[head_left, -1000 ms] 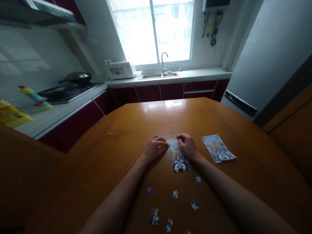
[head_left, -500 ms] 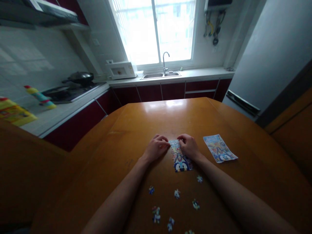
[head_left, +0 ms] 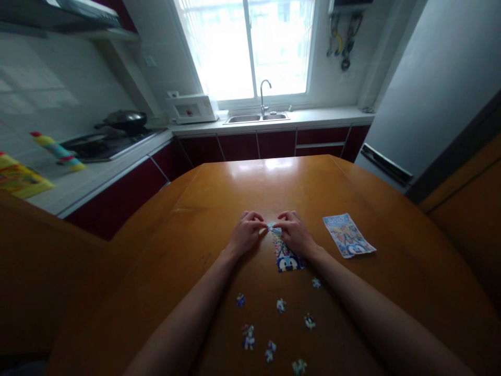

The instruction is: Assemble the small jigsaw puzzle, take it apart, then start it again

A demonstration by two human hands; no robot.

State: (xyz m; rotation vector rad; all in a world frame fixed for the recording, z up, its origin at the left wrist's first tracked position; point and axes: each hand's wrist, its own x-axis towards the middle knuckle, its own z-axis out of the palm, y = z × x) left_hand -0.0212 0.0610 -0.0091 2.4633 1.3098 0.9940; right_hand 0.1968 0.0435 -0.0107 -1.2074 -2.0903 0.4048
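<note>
Working at the far edge of the joined jigsaw (head_left: 286,258), both hands meet close to its far left corner, so the step in hand looks like fine fingertip work on that edge; the jigsaw lies flat on the wooden table (head_left: 195,219), its large blue-and-white face at the near end. The left hand (head_left: 243,235) is beside the far left corner, fingers bent and tips drawn together at the edge; whether a piece is pinched between them I cannot tell. The right hand (head_left: 297,236) lies over the far right part of the jigsaw, index finger reaching towards the left fingertips, the others curled; whether it grips anything I cannot tell either, as it hides what is under it. Right of the jigsaw, apart from it, lies a printed sheet (head_left: 348,235) with a similar face at its near end; nearer the person than the jigsaw are scattered loose pieces, among them a dark blue one (head_left: 240,300), a pale one (head_left: 281,305) and a small cluster (head_left: 248,337). In my judgement, any move at this corner calls for light, level fingertip pressure, with the right hand steadying the joined part without dragging it; a sideways push could part the seams.
</note>
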